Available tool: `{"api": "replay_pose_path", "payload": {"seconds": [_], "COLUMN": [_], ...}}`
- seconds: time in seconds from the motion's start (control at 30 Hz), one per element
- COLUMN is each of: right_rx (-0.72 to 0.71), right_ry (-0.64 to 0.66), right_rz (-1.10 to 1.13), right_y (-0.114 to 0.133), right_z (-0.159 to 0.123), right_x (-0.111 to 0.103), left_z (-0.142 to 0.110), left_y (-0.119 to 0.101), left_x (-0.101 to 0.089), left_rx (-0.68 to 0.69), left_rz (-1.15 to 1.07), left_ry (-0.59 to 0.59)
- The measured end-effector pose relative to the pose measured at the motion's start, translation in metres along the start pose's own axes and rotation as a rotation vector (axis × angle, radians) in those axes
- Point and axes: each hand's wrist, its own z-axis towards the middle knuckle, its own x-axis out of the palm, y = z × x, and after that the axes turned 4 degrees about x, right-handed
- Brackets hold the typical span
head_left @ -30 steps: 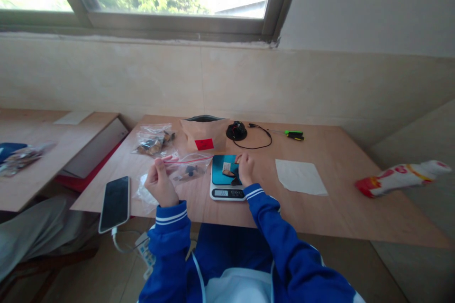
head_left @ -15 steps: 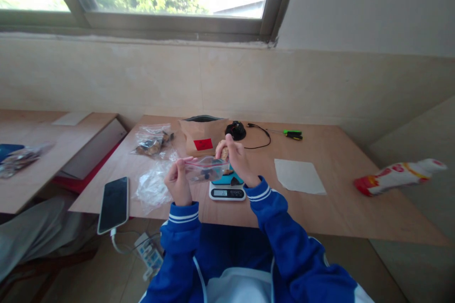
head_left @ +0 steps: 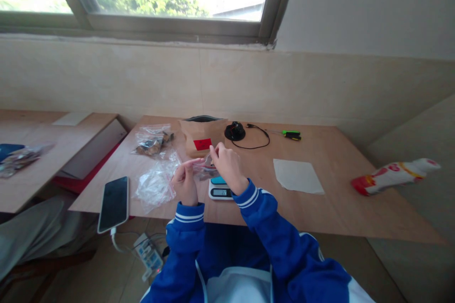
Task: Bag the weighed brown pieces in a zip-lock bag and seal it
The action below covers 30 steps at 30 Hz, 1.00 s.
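Note:
A small clear zip-lock bag [head_left: 203, 173] with a red seal line is held up in front of me, over the left part of the kitchen scale [head_left: 215, 194]. My left hand [head_left: 185, 184] is closed on the bag's left end, its index finger lying along the mouth. My right hand [head_left: 229, 165] reaches across the scale, thumb and fingers pinched at the bag's raised upper edge. Its back hides much of the blue weighing plate [head_left: 217, 180] and whatever lies there. Behind stands an open kraft paper bag [head_left: 188, 135] with a red label.
On the left lie filled clear bags [head_left: 152, 142], a heap of empty plastic bags [head_left: 152, 187] and a phone [head_left: 113, 204] on a cable. A black round device [head_left: 235, 131], screwdrivers [head_left: 291, 135], white paper [head_left: 298, 176] and a bottle [head_left: 394, 176] are further right.
My right hand has swung left to the bag's mouth, and the brown piece seen at its fingers no longer shows. My left hand has shifted slightly right, and the bag looks more bunched.

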Motion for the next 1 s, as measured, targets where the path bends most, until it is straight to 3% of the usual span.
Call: {"api": "replay_pose_path", "payload": {"seconds": [0.07,0.17,0.27,0.3,0.37,0.47,0.6,0.8,1.0], "right_rx": [0.032,-0.061,-0.139,-0.170,-0.263,-0.328,-0.377,-0.475,-0.412], "right_ry": [0.040,0.174,0.066,-0.007,-0.014,0.130,0.232,0.158,0.074], "right_rz": [0.152,0.521,0.687,0.662,0.481,0.121,-0.107,-0.108,0.072], "right_y": [0.000,-0.011,-0.042,-0.057,-0.086,-0.121,-0.134,-0.133,-0.138], "right_z": [0.002,0.003,-0.003,-0.007,-0.016,-0.030,-0.029,-0.016,-0.021], "right_x": [-0.003,-0.014,-0.016,-0.011,0.004,0.036,0.065,0.073,0.078], "left_z": [-0.001,0.000,0.004,0.006,0.011,0.017,0.020,0.022,0.025], "left_y": [0.000,-0.001,-0.003,-0.004,-0.005,-0.007,-0.009,-0.013,-0.012], "left_x": [0.001,0.000,-0.004,-0.006,-0.011,-0.015,-0.017,-0.025,-0.027], "left_rx": [-0.022,-0.051,-0.070,-0.074,-0.078,-0.060,-0.045,-0.035,-0.040], "left_rz": [-0.016,-0.033,-0.040,-0.035,-0.018,-0.005,0.027,0.067,0.042], "left_ry": [-0.015,-0.068,-0.123,-0.142,-0.172,-0.188,-0.174,-0.184,-0.202]}}
